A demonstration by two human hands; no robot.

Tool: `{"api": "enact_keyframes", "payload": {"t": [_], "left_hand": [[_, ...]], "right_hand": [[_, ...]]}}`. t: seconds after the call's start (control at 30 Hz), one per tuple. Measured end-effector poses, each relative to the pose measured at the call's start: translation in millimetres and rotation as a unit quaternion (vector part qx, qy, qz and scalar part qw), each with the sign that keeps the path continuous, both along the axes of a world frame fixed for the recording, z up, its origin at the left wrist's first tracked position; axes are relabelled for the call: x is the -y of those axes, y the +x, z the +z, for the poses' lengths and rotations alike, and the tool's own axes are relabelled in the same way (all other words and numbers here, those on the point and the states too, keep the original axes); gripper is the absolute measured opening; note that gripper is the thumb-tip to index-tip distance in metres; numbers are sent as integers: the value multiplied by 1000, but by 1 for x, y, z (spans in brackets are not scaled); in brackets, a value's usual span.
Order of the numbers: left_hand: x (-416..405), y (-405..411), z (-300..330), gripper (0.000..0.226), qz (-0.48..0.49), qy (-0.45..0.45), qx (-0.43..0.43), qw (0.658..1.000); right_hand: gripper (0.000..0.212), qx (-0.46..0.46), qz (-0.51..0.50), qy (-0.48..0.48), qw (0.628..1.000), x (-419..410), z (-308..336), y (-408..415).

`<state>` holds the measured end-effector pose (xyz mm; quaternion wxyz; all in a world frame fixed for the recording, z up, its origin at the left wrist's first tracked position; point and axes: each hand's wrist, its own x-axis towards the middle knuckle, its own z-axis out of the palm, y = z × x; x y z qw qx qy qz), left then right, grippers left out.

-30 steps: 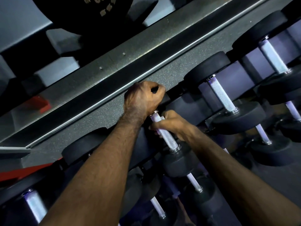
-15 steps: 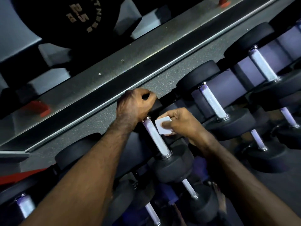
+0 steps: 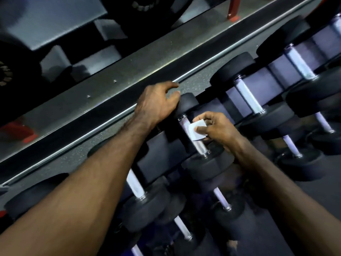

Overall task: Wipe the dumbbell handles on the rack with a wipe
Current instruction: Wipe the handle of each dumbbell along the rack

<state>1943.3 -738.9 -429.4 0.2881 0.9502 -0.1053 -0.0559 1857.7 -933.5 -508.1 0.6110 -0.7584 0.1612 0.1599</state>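
On the rack's top tier near the back rail (image 3: 118,93), left hand (image 3: 156,106) now rests loose-fingered against the dumbbell's rear head (image 3: 187,104); half a second earlier it gripped that head with curled fingers. Right hand (image 3: 215,127) pinches the white wipe (image 3: 196,131), now laid against the handle (image 3: 193,138); earlier it was just beside it.

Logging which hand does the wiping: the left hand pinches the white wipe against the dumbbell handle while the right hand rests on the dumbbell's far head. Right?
Swapped. The head view shows the right hand pinching the white wipe against the dumbbell handle; the left hand rests on the dumbbell's far head.
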Motion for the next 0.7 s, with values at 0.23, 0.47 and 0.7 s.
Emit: {"api": "enact_keyframes", "payload": {"t": [0.23, 0.47, 0.7], "left_hand": [[58, 22, -22, 34, -23, 72, -59, 995], [67, 13, -29, 34, 39, 144, 14, 989], [66, 12, -33, 46, 61, 147, 30, 987]], "right_hand": [[25, -17, 44, 27, 999, 16, -26, 14], [19, -10, 0, -32, 999, 33, -45, 25], [23, -107, 128, 105, 980, 26, -34, 21]]}}
